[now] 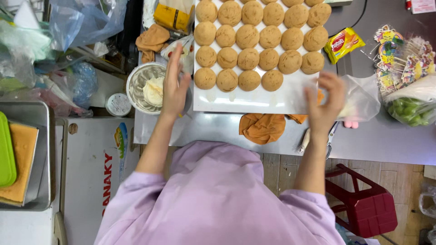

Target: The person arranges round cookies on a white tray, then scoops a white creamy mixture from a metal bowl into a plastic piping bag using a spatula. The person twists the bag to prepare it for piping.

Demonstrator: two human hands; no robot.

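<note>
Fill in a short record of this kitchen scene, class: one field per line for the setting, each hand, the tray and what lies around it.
Setting: grey metal worktop, seen from above
Left hand: open, fingers spread, raised at the left edge of the white rectangular tray, holding nothing
Right hand: open, blurred, by the tray's right corner, in front of a clear plastic bag
Tray: rows of round golden-brown buns
Beside left hand: round metal bowl of pale cream
Below tray: crumpled orange cloth
Right side: yellow snack packet; bag of green grapes

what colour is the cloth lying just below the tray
Orange cloth, clearest in the head view.
</note>
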